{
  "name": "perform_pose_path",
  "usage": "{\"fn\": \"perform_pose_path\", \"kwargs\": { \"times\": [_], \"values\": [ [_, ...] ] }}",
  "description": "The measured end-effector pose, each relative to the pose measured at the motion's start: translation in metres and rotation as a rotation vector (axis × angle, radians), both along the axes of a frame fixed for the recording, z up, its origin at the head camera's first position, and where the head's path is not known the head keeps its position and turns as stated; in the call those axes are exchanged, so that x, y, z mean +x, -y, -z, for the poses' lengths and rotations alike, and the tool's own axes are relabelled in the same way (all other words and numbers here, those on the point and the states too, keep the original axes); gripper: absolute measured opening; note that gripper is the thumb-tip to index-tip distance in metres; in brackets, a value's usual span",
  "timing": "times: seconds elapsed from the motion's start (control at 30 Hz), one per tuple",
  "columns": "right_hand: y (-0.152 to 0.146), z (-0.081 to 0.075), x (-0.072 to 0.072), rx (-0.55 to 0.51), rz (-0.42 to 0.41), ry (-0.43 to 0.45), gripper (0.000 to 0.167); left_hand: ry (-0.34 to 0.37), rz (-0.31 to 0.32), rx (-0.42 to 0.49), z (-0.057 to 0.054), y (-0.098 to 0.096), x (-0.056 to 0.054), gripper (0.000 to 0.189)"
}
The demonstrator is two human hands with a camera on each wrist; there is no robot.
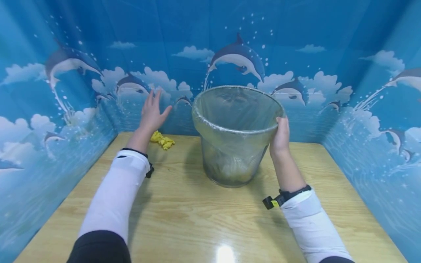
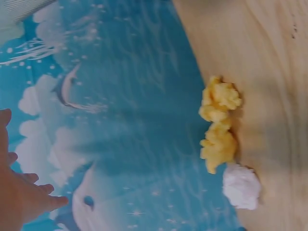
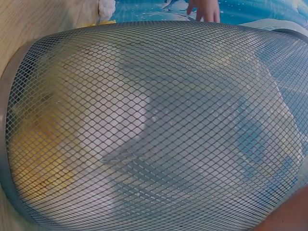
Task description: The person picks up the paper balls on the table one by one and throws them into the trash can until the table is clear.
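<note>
My right hand (image 1: 281,138) grips the right rim of a round mesh wastebasket (image 1: 227,160), thumb over the edge. A thin see-through plastic bag lines the basket and is folded over its rim. Through the mesh in the right wrist view, white crumpled paper (image 3: 113,118) and a yellow lump (image 3: 43,159) show low inside. My left hand (image 1: 152,113), fingers spread and holding nothing, hovers left of the basket. Below it on the table lie crumpled yellow lumps (image 2: 219,127), seemingly paper, with a white crumpled ball (image 2: 241,186) beside them in the left wrist view.
The wood-grain table (image 1: 184,219) meets a blue curtain (image 1: 158,44) printed with dolphins at the back and on both sides. The basket stands near the table's back edge, right of the yellow lumps.
</note>
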State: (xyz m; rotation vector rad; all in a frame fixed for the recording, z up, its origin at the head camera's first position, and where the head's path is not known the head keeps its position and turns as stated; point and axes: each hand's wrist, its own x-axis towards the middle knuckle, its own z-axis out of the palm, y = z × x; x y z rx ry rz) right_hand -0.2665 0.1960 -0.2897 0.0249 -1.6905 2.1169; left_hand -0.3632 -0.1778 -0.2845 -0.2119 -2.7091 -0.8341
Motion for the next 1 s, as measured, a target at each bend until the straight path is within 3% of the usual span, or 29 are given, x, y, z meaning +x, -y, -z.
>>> {"fn": "perform_pose_path", "kwargs": {
  "times": [0.27, 0.6, 0.83, 1.0],
  "values": [
    [0.002, 0.001, 0.000, 0.003, 0.001, -0.006, 0.057, 0.073, -0.041, -0.038, 0.027, 0.010, -0.009, 0.077],
    [0.001, 0.003, 0.001, 0.007, 0.007, 0.016, 0.053, 0.258, -0.052, -0.096, 0.077, 0.020, -0.019, 0.080],
    [0.000, 0.000, 0.000, -0.006, 0.017, -0.015, 0.052, 0.315, -0.045, -0.159, 0.110, 0.024, -0.029, 0.081],
    [-0.001, -0.002, 0.000, 0.000, 0.021, -0.003, 0.053, 0.393, -0.034, -0.186, 0.125, 0.022, -0.025, 0.081]
  ]
}}
